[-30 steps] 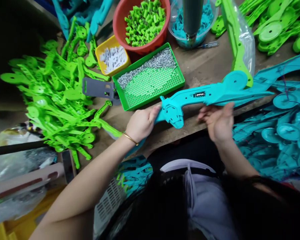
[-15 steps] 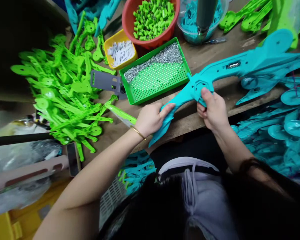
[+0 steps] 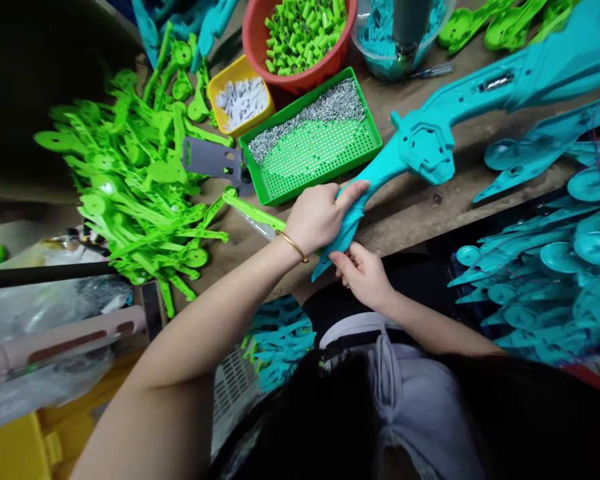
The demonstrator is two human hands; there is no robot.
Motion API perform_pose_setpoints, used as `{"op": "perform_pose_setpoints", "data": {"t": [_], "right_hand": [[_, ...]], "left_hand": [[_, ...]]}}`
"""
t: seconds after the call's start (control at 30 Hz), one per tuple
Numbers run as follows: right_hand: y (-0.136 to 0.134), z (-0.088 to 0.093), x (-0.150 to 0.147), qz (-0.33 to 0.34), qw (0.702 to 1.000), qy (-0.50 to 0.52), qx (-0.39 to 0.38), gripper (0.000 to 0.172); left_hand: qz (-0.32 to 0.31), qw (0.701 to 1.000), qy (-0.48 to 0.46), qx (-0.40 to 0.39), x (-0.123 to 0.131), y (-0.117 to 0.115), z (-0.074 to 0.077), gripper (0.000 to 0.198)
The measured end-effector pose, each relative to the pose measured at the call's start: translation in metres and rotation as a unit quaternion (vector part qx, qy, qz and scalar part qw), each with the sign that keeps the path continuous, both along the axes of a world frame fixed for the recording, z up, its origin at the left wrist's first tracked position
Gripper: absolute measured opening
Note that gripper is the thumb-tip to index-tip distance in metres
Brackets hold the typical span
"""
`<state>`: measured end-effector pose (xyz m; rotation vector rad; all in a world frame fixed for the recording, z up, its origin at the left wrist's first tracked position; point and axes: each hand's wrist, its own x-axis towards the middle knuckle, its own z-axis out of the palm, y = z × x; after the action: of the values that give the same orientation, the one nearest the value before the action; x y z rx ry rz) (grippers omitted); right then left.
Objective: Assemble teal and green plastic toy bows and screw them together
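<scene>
A long, curved turquoise plastic bow-shaped part [image 3: 425,143] slants across the front of the bench, with a hexagonal opening midway and a small metal spring in a slot farther up. My left hand [image 3: 317,217] is wrapped round its narrow lower section, thumb on top. At the pointed lower end, my right hand [image 3: 363,273] is closed with thumb and fingers on the edge of the tip. Just beyond my left hand lies a green perforated tray [image 3: 310,157] with small silver screws heaped along its far side. A bright green plastic piece [image 3: 255,213] lies beside my left wrist.
Many bright green plastic parts [image 3: 145,173] are piled at left. Behind the tray stand a yellow box [image 3: 225,123] of pale pieces, a red bowl [image 3: 300,83] of green caps and a clear tub [image 3: 375,63]. Turquoise parts [image 3: 545,260] fill the right side below the bench edge.
My right hand has left the hexagonal middle and moved down to the lower tip. The turquoise part, still in my left hand, has shifted slightly right in view.
</scene>
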<state>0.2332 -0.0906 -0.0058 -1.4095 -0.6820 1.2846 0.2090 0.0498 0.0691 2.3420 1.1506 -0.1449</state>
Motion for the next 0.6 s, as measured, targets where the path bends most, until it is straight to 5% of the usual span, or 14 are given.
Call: {"op": "perform_pose_setpoints", "data": {"t": [0.23, 0.4, 0.5, 0.6], "right_hand": [[0.006, -0.006, -0.039, 0.058, 0.980, 0.185, -0.043, 0.050], [0.003, 0.000, -0.029, 0.118, 0.986, 0.111, -0.048, 0.050], [-0.012, 0.033, 0.019, 0.203, 0.977, -0.049, -0.037, 0.040], [-0.017, 0.093, 0.092, 0.106, 0.958, -0.267, -0.012, 0.029]], "left_hand": [[-0.020, 1.000, 0.006, 0.004, 0.003, -0.007, -0.005, 0.065], [-0.050, 0.998, 0.021, 0.013, -0.003, -0.005, -0.006, 0.064], [-0.068, 0.997, 0.047, 0.006, -0.020, 0.004, -0.009, 0.063], [-0.070, 0.995, 0.066, -0.002, -0.043, 0.018, -0.016, 0.061]]}}
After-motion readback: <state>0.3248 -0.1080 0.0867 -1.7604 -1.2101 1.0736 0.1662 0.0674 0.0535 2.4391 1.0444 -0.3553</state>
